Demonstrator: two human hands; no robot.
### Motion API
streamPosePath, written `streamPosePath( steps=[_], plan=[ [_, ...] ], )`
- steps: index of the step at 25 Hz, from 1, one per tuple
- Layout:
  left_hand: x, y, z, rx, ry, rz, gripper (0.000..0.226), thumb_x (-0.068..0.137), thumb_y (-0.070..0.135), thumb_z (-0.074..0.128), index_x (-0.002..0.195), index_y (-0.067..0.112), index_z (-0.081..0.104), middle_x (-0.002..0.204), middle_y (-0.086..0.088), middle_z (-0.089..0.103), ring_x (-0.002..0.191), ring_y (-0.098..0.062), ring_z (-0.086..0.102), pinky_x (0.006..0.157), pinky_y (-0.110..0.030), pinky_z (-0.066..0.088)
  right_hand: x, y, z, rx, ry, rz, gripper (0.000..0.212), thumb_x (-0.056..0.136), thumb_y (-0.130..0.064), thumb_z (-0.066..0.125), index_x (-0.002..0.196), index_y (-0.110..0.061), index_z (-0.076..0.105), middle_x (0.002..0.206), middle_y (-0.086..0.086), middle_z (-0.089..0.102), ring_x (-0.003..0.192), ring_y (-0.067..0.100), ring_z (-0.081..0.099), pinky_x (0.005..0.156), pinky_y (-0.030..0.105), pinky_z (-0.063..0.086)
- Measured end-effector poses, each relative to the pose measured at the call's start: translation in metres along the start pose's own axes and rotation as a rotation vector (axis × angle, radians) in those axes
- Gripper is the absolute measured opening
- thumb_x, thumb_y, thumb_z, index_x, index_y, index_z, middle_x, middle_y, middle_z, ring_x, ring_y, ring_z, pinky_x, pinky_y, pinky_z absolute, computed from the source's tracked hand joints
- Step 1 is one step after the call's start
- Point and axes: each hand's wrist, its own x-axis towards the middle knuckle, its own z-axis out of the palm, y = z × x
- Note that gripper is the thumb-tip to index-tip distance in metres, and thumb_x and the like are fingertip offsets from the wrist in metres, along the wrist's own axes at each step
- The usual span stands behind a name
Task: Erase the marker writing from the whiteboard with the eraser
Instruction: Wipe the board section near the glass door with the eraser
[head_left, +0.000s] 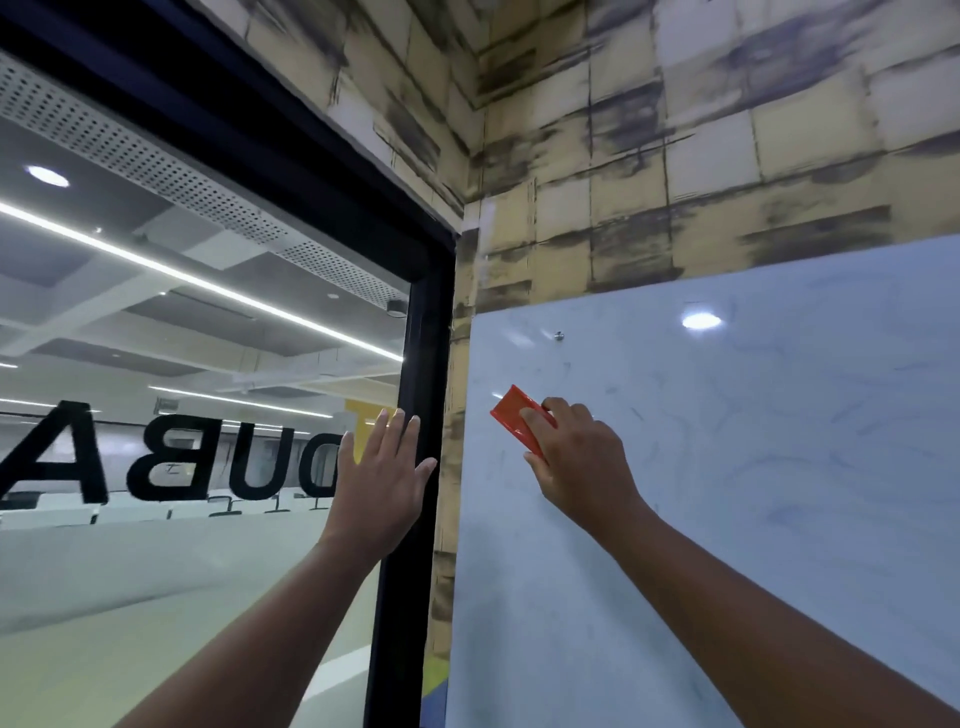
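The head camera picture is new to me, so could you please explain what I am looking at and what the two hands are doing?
There is no machine here: a person wears a wide-angle camera on the head, so you see their own two arms reaching forward. This is the only view.

The right hand grips a red eraser and holds it against the whiteboard, near its upper left corner. The board shows faint grey smears and thin leftover marker strokes across much of its surface, plus a bright reflection of a ceiling light.

The left hand holds nothing. Its fingers are straight and it lies flat against the glass panel beside the dark frame, probably for support. Large black letters on the glass read mirrored. Above the board is a tiled-pattern wall.
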Motion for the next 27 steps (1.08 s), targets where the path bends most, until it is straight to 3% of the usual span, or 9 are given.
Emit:
streamPosePath(
  steps=[8,12,14,16,18,22,27],
  plan=[
    [0.032,-0.008,0.135,-0.194,0.071,0.067,0.058,0.104,0.035,0.033,0.142,0.003,0.063,0.147,-0.017,0.062,0.139,-0.037,0.058,0.101,-0.065,0.053,0.036,0.016,0.062,-0.137,0.103,-0.068,0.058,0.074,-0.029,0.090,0.125,-0.015,0.067,0.110,0.009,0.069,0.080,0.029,0.065,0.058,0.036,0.056],
    [0.082,-0.014,0.191,-0.294,0.075,0.097,0.066,0.114,0.036,0.011,0.146,0.004,0.059,0.149,-0.016,0.061,0.140,-0.036,0.058,0.104,-0.062,0.054,0.064,0.023,0.100,-0.211,0.128,-0.027,0.056,0.074,-0.030,0.091,0.124,-0.016,0.068,0.111,0.009,0.069,0.081,0.029,0.066,0.059,0.038,0.058],
    [0.097,-0.009,0.217,-0.319,0.082,0.124,0.070,0.113,0.041,0.003,0.155,0.010,0.050,0.159,-0.011,0.053,0.150,-0.032,0.047,0.114,-0.058,0.046,0.074,0.025,0.114,-0.226,0.132,0.005,0.054,0.076,-0.030,0.090,0.124,-0.017,0.069,0.110,0.009,0.070,0.082,0.029,0.066,0.059,0.038,0.059],
    [0.106,-0.006,0.250,-0.400,0.062,0.131,0.065,0.111,0.047,0.012,0.166,0.016,0.030,0.171,-0.003,0.035,0.161,-0.023,0.027,0.127,-0.053,0.027,0.076,0.022,0.132,-0.257,0.130,0.036,0.053,0.078,-0.031,0.088,0.125,-0.016,0.070,0.110,0.009,0.071,0.082,0.029,0.067,0.060,0.037,0.059],
    [0.113,-0.004,0.275,-0.460,0.105,0.153,0.067,0.110,0.052,0.019,0.168,0.018,0.021,0.174,0.000,0.027,0.162,-0.020,0.021,0.129,-0.050,0.019,0.073,0.018,0.147,-0.299,0.117,0.044,0.052,0.078,-0.031,0.088,0.124,-0.016,0.070,0.108,0.009,0.071,0.081,0.028,0.066,0.059,0.036,0.058],
    [0.124,-0.001,0.297,-0.550,0.160,0.161,0.069,0.111,0.052,0.016,0.163,0.011,0.034,0.169,-0.008,0.038,0.157,-0.027,0.036,0.123,-0.053,0.033,0.076,0.023,0.161,-0.355,0.080,0.049,0.051,0.076,-0.030,0.089,0.121,-0.018,0.070,0.104,0.007,0.070,0.077,0.027,0.064,0.055,0.034,0.052],
    [0.158,-0.004,0.313,-0.561,0.204,0.129,0.062,0.112,0.044,0.023,0.165,0.011,0.030,0.171,-0.014,0.033,0.158,-0.033,0.033,0.121,-0.056,0.035,0.092,0.028,0.168,-0.370,0.031,0.011,0.045,0.081,-0.033,0.085,0.120,-0.017,0.069,0.106,0.007,0.070,0.080,0.026,0.064,0.057,0.035,0.056]
  ],
)
